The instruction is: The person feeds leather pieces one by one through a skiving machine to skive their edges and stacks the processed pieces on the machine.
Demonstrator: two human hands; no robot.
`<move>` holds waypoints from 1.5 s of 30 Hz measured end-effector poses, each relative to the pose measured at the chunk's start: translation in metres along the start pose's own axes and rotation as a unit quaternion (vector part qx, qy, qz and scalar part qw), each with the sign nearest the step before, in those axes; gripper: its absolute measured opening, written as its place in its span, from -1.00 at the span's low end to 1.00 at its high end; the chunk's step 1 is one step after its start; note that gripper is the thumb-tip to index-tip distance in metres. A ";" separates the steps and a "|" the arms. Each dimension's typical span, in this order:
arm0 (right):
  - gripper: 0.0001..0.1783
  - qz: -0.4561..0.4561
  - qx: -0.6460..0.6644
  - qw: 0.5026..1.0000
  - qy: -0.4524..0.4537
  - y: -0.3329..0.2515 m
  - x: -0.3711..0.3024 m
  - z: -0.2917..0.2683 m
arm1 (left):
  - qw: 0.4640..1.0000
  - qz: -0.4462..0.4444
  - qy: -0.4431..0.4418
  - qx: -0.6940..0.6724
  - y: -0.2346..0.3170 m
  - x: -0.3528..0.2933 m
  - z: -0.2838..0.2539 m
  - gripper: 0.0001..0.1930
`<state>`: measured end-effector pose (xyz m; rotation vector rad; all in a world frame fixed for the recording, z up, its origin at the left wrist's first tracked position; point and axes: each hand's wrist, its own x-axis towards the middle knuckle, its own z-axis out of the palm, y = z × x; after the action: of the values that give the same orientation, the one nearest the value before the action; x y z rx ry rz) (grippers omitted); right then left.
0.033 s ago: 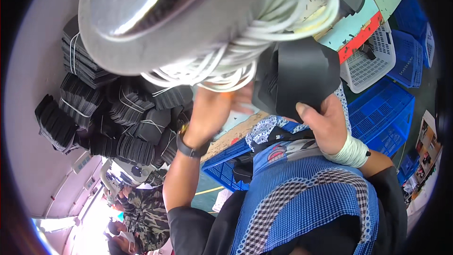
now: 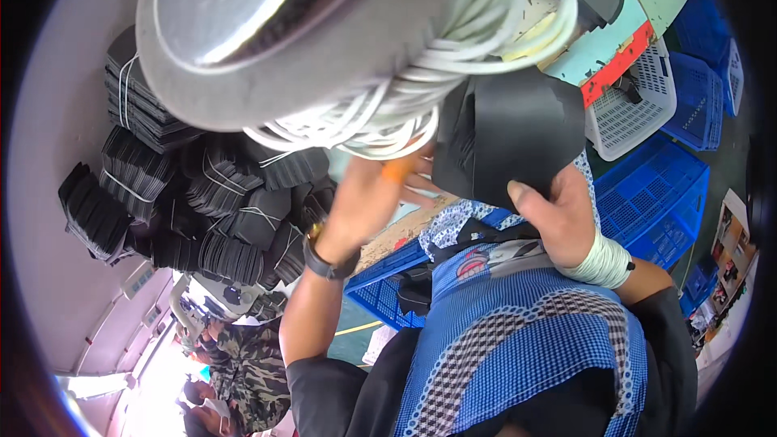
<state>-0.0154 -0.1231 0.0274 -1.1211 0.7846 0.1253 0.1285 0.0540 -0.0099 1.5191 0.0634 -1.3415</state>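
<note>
My right hand point(image 2: 562, 218) grips a stack of black sheets point(image 2: 526, 129) by its near edge, thumb on top. The sheets are thin and smooth, fanned a little along their left side. Just left of the stack is my left hand point(image 2: 364, 202), blurred, its fingers stretched out and apart toward the sheets' edge. An orange cover point(image 2: 396, 170) shows on one of its digits. Whether those fingertips touch the sheets, I cannot tell. White cord point(image 2: 599, 257) is wound round my right wrist. A dark watch point(image 2: 328, 257) sits on my left wrist.
A grey metal disc point(image 2: 267, 40) hung with loops of white cord point(image 2: 388, 125) blocks the upper view. Tied bundles of black pieces point(image 2: 235, 178) pile up at left. Blue crates point(image 2: 647, 194) and a white basket point(image 2: 631, 121) stand right. Another person point(image 2: 243, 372) is lower left.
My left hand has shifted slightly right and down toward the edge of the stack, and its fingers spread there. The right hand keeps its hold on the black sheets.
</note>
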 end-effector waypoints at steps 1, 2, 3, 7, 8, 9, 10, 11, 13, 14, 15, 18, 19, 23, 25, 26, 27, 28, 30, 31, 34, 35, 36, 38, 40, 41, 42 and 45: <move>-0.67 -0.019 -0.090 0.995 -0.050 0.006 0.000 -0.010 | 0.995 0.041 -0.055 0.071 -0.011 -0.005 0.003 -0.42; -0.67 -0.019 -0.097 0.994 -0.053 0.008 -0.004 -0.009 | 0.983 0.091 -0.042 0.153 -0.012 -0.009 0.027 -0.49; -0.68 -0.012 -0.107 0.992 -0.063 0.010 -0.009 -0.006 | 0.962 0.138 -0.022 0.234 -0.013 -0.014 0.051 -0.54; -0.69 0.027 -0.057 0.997 -0.051 -0.002 -0.005 -0.008 | 0.961 0.259 0.000 0.094 -0.038 -0.004 0.025 -0.52; -0.70 0.033 -0.029 0.998 -0.046 -0.003 -0.010 -0.016 | 0.958 0.281 0.033 0.039 -0.049 -0.002 0.005 -0.43; -0.70 -0.023 -0.105 0.993 -0.042 -0.003 -0.014 -0.023 | 0.957 0.205 0.189 0.080 -0.061 0.003 -0.019 -0.60; -0.70 -0.025 -0.112 0.993 -0.041 -0.003 -0.020 -0.029 | 0.918 0.230 0.280 0.161 -0.076 0.016 -0.046 -0.74; -0.69 -0.021 -0.112 0.993 -0.027 -0.004 -0.025 -0.035 | 0.859 0.241 0.345 0.291 -0.085 0.026 -0.064 -0.78; -0.67 -0.027 -0.122 0.992 -0.003 -0.005 -0.026 -0.037 | 0.734 0.273 0.419 0.459 -0.087 0.060 -0.085 -0.83; -0.65 -0.022 -0.109 0.994 0.021 -0.004 -0.028 -0.037 | 0.688 0.295 0.433 0.503 -0.086 0.075 -0.087 -0.84; -0.63 -0.019 -0.096 0.994 0.039 -0.004 -0.028 -0.038 | 0.690 0.299 0.436 0.496 -0.083 0.083 -0.090 -0.84; -0.63 -0.055 -0.127 0.989 0.044 0.007 -0.037 -0.043 | 0.683 0.285 0.435 0.512 -0.077 0.099 -0.099 -0.85; -0.63 -0.061 -0.149 0.986 0.046 0.010 -0.039 -0.044 | 0.681 0.296 0.424 0.518 -0.075 0.102 -0.101 -0.84; -0.59 -0.008 -0.121 0.992 0.030 0.013 -0.049 -0.049 | 0.667 0.333 0.426 0.513 -0.079 0.109 -0.108 -0.89; -0.58 -0.006 -0.136 0.990 0.031 0.016 -0.050 -0.051 | 0.650 0.349 0.436 0.515 -0.078 0.110 -0.105 -0.91; -0.58 -0.005 -0.141 0.990 0.031 0.017 -0.050 -0.051 | 0.653 0.347 0.440 0.509 -0.077 0.109 -0.105 -0.91; -0.58 -0.005 -0.149 0.988 0.029 0.017 -0.050 -0.050 | 0.650 0.346 0.431 0.522 -0.077 0.109 -0.104 -0.91; -0.58 -0.012 -0.160 0.987 0.028 0.016 -0.050 -0.049 | 0.646 0.344 0.421 0.536 -0.078 0.109 -0.104 -0.90; -0.58 -0.019 -0.176 0.984 0.027 0.015 -0.052 -0.047 | 0.641 0.342 0.424 0.541 -0.081 0.110 -0.107 -0.89; -0.57 -0.020 -0.178 0.983 0.031 0.015 -0.053 -0.047 | 0.640 0.346 0.414 0.547 -0.084 0.112 -0.109 -0.89; -0.57 -0.017 -0.187 0.982 0.028 0.014 -0.054 -0.043 | 0.632 0.353 0.398 0.563 -0.088 0.113 -0.115 -0.89; -0.56 -0.013 -0.188 0.982 0.025 0.013 -0.055 -0.043 | 0.625 0.356 0.388 0.576 -0.089 0.114 -0.116 -0.89; -0.56 -0.012 -0.193 0.981 0.026 0.013 -0.056 -0.041 | 0.628 0.357 0.388 0.573 -0.089 0.115 -0.118 -0.89; -0.56 -0.023 -0.212 0.976 0.035 0.014 -0.056 -0.036 | 0.641 0.367 0.347 0.577 -0.088 0.115 -0.122 -0.88; -0.57 -0.023 -0.213 0.976 0.037 0.014 -0.056 -0.033 | 0.649 0.375 0.353 0.560 -0.088 0.116 -0.123 -0.88; -0.57 -0.026 -0.212 0.976 0.039 0.014 -0.055 -0.032 | 0.654 0.384 0.357 0.544 -0.087 0.116 -0.123 -0.87; -0.57 -0.025 -0.213 0.976 0.038 0.014 -0.055 -0.032 | 0.655 0.383 0.358 0.544 -0.086 0.115 -0.121 -0.87; -0.57 -0.037 -0.224 0.973 0.038 0.016 -0.056 -0.029 | 0.673 0.388 0.393 0.492 -0.085 0.114 -0.116 -0.88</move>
<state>-0.0788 -0.1243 0.0440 -1.5892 0.8027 0.2042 0.1971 0.1090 -0.1711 2.5016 -0.8097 0.1730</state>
